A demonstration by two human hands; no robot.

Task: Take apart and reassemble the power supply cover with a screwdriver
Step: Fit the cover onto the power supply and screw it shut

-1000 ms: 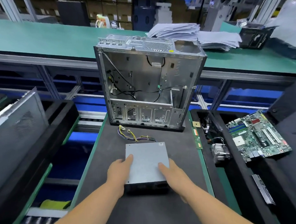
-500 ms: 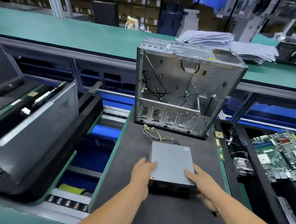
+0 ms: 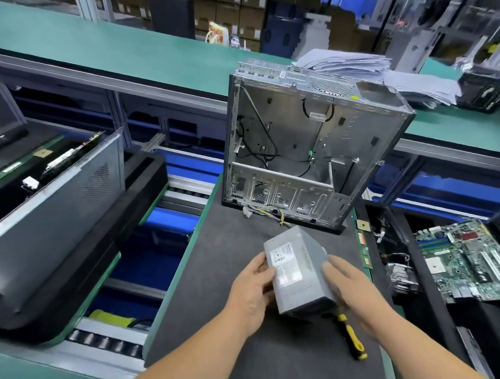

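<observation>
A grey metal power supply [image 3: 299,270] is tipped up on the dark mat [image 3: 224,266], its white-labelled side facing up. My left hand [image 3: 252,293] grips its left side, fingers curled onto the label face. On the unit's right side, my right hand [image 3: 349,291] holds it with the fingers wrapped over the edge. Its cable bundle [image 3: 269,213] trails toward the case. A yellow and black screwdriver [image 3: 352,339] lies on the mat, partly under my right hand.
An open, empty computer case [image 3: 307,154] stands upright at the mat's far end. A motherboard [image 3: 475,261] and a heatsink [image 3: 401,277] lie on the right. A black tray with a side panel [image 3: 56,217] is at left. Paper stacks [image 3: 352,65] sit behind.
The power supply, lying flat on the mat before, has been tipped up and turned so its labelled side shows. Both hands shifted with it, and the screwdriver has come into view.
</observation>
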